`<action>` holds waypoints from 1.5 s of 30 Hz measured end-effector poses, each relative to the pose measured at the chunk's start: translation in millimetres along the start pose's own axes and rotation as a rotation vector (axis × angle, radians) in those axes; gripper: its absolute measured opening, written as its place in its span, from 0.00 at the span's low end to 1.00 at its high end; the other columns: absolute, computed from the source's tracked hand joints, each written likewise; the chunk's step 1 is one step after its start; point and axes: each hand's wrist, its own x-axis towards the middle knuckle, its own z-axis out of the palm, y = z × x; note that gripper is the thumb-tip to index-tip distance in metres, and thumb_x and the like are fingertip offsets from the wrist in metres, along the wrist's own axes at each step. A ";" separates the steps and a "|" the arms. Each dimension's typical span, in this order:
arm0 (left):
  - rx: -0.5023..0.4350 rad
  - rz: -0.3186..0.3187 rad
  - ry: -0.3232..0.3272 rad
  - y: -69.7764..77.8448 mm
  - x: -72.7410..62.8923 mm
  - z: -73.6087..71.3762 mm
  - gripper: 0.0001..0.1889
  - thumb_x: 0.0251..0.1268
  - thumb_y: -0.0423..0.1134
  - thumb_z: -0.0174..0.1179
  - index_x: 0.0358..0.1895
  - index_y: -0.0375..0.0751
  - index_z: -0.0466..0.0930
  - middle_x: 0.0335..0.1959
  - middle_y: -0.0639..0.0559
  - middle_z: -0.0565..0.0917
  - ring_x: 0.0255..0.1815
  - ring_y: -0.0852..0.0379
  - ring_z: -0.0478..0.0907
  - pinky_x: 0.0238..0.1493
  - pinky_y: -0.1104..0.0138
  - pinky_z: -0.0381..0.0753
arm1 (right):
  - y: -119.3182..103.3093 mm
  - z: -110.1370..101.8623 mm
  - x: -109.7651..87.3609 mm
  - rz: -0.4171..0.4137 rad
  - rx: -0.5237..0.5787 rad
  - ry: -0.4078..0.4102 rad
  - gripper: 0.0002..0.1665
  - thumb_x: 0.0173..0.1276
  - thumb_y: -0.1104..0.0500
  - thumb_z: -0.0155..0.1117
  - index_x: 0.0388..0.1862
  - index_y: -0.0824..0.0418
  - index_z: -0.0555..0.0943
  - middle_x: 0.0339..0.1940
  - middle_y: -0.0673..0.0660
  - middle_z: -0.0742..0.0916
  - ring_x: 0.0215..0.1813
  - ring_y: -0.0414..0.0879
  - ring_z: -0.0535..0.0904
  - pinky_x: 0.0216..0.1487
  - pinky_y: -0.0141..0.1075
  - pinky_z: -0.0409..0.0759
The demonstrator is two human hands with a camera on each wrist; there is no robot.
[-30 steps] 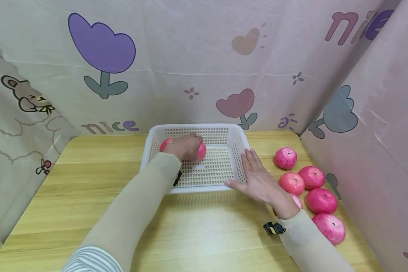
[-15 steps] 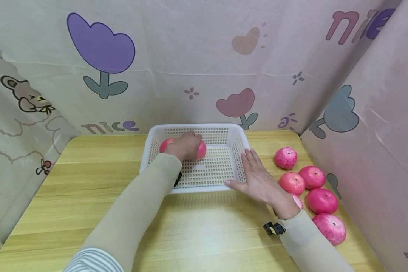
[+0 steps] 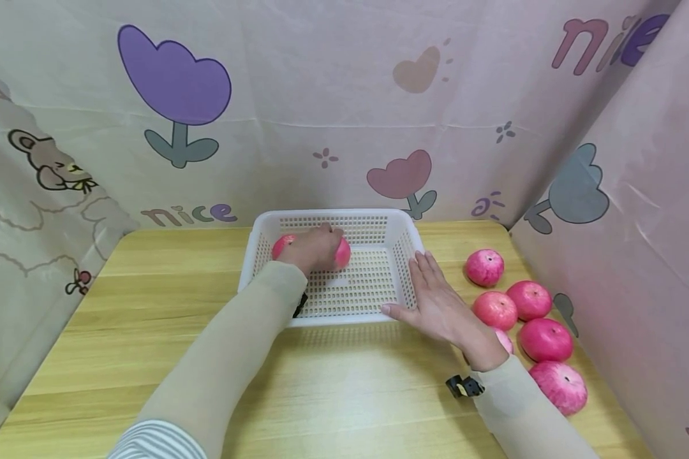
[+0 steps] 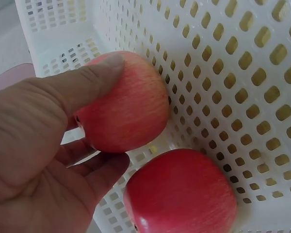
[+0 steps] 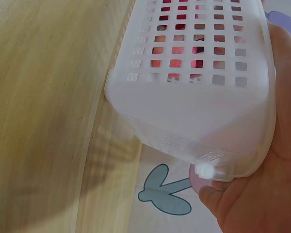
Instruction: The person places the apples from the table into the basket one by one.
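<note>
In the head view my left hand (image 3: 316,247) reaches down into a white plastic basket (image 3: 333,320) and grips an apple (image 3: 342,254) near its back wall. The left wrist view shows the thumb over this pinkish-red apple (image 4: 131,107) and fingertips beneath it. Beside it in the basket sits a second, redder apple (image 4: 182,194), partly hidden by the left hand in the head view. My right hand (image 3: 439,303) rests against the basket's right end, fingers straight along the rim and thumb at the front corner. From the right wrist, the hand (image 5: 262,204) lies along the rim.
Several more apples (image 3: 545,340) lie in a group on the wooden table (image 3: 344,395), to the right of the basket. One of them is partly covered by the right wrist. A printed cloth (image 3: 298,95) hangs behind the table and along both sides.
</note>
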 end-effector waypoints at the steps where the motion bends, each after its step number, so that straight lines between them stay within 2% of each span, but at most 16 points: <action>1: 0.000 0.007 0.002 -0.5 -0.9 0.3 0.46 0.68 0.44 0.72 0.85 0.48 0.57 0.80 0.39 0.65 0.74 0.42 0.71 0.73 0.43 0.75 | 0.0 -0.1 -0.1 -0.002 0.000 -0.001 0.73 0.68 0.18 0.55 0.87 0.70 0.45 0.89 0.69 0.47 0.89 0.65 0.37 0.84 0.62 0.53; 7: 0.012 0.049 0.017 -1.2 -5.8 -0.6 0.41 0.74 0.41 0.66 0.85 0.51 0.56 0.80 0.40 0.64 0.77 0.42 0.68 0.74 0.42 0.73 | 0.4 -0.5 -0.4 0.005 -0.003 -0.006 0.73 0.68 0.17 0.54 0.87 0.70 0.45 0.89 0.68 0.46 0.89 0.64 0.36 0.85 0.62 0.52; 11: -0.006 0.043 0.014 -1.4 -8.8 -1.8 0.38 0.77 0.41 0.62 0.85 0.53 0.56 0.82 0.40 0.63 0.78 0.42 0.66 0.76 0.41 0.71 | 0.3 -0.9 -0.2 0.007 -0.004 -0.010 0.73 0.67 0.17 0.53 0.87 0.69 0.45 0.89 0.68 0.46 0.89 0.64 0.35 0.85 0.61 0.51; 17: -0.027 0.026 0.016 -1.9 -9.0 -1.4 0.36 0.78 0.41 0.60 0.84 0.53 0.58 0.81 0.39 0.64 0.77 0.41 0.68 0.76 0.42 0.72 | 0.3 0.0 0.8 0.000 -0.006 -0.008 0.73 0.68 0.17 0.53 0.87 0.69 0.45 0.89 0.68 0.47 0.89 0.65 0.37 0.85 0.61 0.52; 22: -0.008 -0.020 -0.005 1.0 -2.5 -0.9 0.35 0.80 0.39 0.58 0.85 0.51 0.57 0.83 0.38 0.61 0.81 0.40 0.65 0.79 0.43 0.67 | 0.1 -0.1 0.2 -0.003 -0.008 -0.006 0.74 0.67 0.17 0.54 0.87 0.70 0.45 0.89 0.69 0.47 0.89 0.65 0.37 0.85 0.62 0.52; 28: -0.015 -0.091 -0.042 4.6 3.6 1.0 0.44 0.73 0.38 0.67 0.86 0.53 0.54 0.86 0.44 0.58 0.85 0.42 0.58 0.82 0.45 0.61 | 0.2 -0.1 0.8 0.000 -0.008 -0.015 0.74 0.67 0.17 0.53 0.87 0.69 0.44 0.89 0.68 0.46 0.89 0.64 0.36 0.85 0.61 0.52; 30: -0.003 -0.085 -0.038 5.5 3.8 1.1 0.45 0.71 0.37 0.70 0.86 0.51 0.54 0.86 0.43 0.59 0.85 0.42 0.59 0.82 0.45 0.62 | 0.8 0.0 1.2 -0.001 -0.008 -0.016 0.74 0.67 0.17 0.53 0.87 0.70 0.44 0.89 0.68 0.46 0.89 0.65 0.36 0.85 0.61 0.51; 37: 0.022 -0.034 -0.009 2.9 0.5 0.7 0.44 0.73 0.40 0.68 0.86 0.46 0.54 0.83 0.41 0.62 0.83 0.42 0.63 0.81 0.45 0.65 | 0.0 -1.0 1.1 -0.004 -0.006 -0.010 0.74 0.67 0.17 0.55 0.87 0.70 0.45 0.89 0.69 0.47 0.89 0.64 0.36 0.85 0.60 0.51; 45: -0.019 0.021 0.028 -6.0 -9.2 -4.0 0.44 0.73 0.44 0.68 0.85 0.43 0.55 0.82 0.41 0.66 0.81 0.43 0.65 0.83 0.48 0.62 | -0.8 -1.5 0.1 0.009 0.004 -0.017 0.74 0.67 0.16 0.54 0.87 0.68 0.44 0.89 0.67 0.46 0.90 0.63 0.35 0.85 0.61 0.51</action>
